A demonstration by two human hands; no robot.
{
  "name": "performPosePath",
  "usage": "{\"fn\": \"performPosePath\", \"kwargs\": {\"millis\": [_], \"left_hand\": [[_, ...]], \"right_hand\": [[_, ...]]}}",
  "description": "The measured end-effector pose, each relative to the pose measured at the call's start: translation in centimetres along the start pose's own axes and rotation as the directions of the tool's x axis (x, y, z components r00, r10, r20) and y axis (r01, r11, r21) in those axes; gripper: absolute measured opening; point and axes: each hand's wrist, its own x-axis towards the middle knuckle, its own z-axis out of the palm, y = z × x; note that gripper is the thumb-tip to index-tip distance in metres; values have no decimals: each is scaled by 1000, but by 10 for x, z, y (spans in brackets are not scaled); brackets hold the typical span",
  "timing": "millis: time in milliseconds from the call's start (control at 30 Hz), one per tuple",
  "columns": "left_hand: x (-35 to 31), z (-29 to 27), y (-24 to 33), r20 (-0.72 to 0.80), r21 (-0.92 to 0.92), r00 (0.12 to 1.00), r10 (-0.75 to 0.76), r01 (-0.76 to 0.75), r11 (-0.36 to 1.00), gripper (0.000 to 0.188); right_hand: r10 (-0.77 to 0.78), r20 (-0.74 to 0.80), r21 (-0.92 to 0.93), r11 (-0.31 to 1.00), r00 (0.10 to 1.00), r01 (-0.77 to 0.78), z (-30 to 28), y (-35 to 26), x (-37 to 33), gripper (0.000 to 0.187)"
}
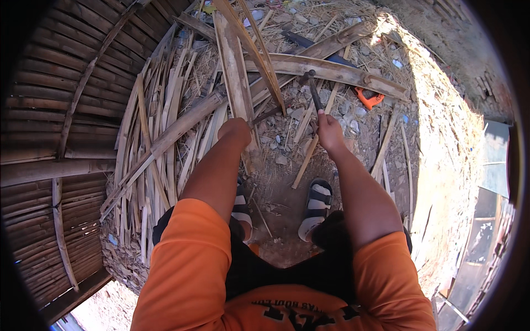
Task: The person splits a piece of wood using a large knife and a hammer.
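Slats [175, 91] lay along the ground's [281, 220] left edge, beside the wall [41, 91], a pole [185, 126] across them. Toward the far edge ran a beam [337, 70], the saw handle [369, 99] before its right end; nearer, the hammer [314, 92] was in the right hand [331, 133], the left hand [235, 131] at a plank [234, 71]

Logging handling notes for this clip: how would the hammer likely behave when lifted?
The hammer is probably stiff, as its handle looks straight. It likely feels top-heavy, with its dark head at the end away from the right hand.
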Motion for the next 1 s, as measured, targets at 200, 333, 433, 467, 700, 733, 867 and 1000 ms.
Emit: {"fn": "performPosePath", "kwargs": {"millis": [200,333,433,467,700,733,867,1000], "left_hand": [[0,-1,3,0,-2,999,35,-35,999,31],[2,2,4,23,23,1000,14,-14,1000,32],[9,4,2,29,24,999,40,-41,999,32],[9,6,3,34,21,999,39,-39,999,32],[-5,-5,7,28,-26,999,26,-25,999,32],[-6,-5,7,33,-25,999,32,-31,999,32],[-3,-4,8,47,-12,997,60,-60,998,35],[0,-6,9,50,41,994,98,-100,994,34]], "right_hand": [[-140,-20,-219,967,990,132,23,17,4,61],[-51,8,-286,957,999,52,29,26,0,61],[4,21,-92,996,1000,-2,10,2,5,64],[3,11,-83,997,1000,-2,11,3,7,65],[64,143,-315,949,988,-15,25,31,1,68],[77,164,-360,933,983,-13,24,36,0,68],[143,112,-192,974,983,-119,21,40,-4,62],[172,176,172,964,969,-202,13,13,-12,54]]}}
